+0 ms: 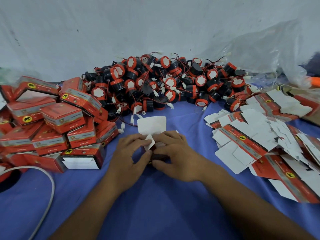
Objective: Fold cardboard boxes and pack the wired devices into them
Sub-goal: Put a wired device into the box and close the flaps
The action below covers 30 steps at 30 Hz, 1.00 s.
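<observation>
**Blue cloth [155,205], pale wall behind: one box mid-fold between both hands**

The blue cloth covers the whole work surface and runs back to a pale, smudged wall [121,23]. At its middle, close to the person, sits the box [153,131] being worked on. It is mostly hidden under the hands, with its wide flap [152,122] standing open and white on the far side and a small flap [150,142] tipped up between the fingers.

The left hand [128,153] grips the box's left side, fingers curled, with thumb and forefinger pinching at the small flap. The right hand [174,153] curls over the right side, fingertips on top and thumb pressed to the near face. Something dark shows between the two thumbs. Whether it is the box's printed wall or a device already inside cannot be told.

Behind the box lies the heap of wired devices [164,84], black and red drums with thin leads and white plugs. Folded boxes [52,127] are piled at the left, and flat blanks [259,135] spread at the right, white sides mostly up.

The step in hand looks like closing one end, with the side flaps going in before the wide flap comes down. The next move calls for one hand to keep the small flap flat. The other would bring the wide flap over and slip its tongue in without creasing it. If the box is empty, a device from the heap must go in first, its lead tucked clear of the flaps
</observation>
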Each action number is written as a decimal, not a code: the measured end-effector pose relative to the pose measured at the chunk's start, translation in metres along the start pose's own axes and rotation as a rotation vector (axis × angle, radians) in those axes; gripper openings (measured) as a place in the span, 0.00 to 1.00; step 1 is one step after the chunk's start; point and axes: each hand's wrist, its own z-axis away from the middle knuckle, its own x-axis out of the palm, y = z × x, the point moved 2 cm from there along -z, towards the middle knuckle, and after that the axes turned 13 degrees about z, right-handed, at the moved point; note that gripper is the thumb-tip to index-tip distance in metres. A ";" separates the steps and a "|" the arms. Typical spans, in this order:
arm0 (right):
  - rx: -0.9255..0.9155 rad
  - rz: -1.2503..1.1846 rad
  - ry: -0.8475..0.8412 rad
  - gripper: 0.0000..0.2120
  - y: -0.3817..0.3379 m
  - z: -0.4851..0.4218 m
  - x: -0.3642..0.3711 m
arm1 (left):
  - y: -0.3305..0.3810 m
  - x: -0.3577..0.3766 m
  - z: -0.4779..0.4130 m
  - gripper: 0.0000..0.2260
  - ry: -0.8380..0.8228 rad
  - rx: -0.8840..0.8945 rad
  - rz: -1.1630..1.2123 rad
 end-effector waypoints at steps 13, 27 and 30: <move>0.664 -1.067 0.193 0.14 0.048 -0.001 0.011 | -0.003 0.003 -0.006 0.05 -0.024 -0.048 0.040; 0.232 -0.498 -0.108 0.20 0.039 0.008 0.007 | -0.007 0.001 -0.004 0.19 -0.098 -0.106 0.134; 0.200 -0.418 -0.041 0.21 0.040 0.007 0.006 | -0.009 -0.002 -0.003 0.18 -0.188 -0.117 0.157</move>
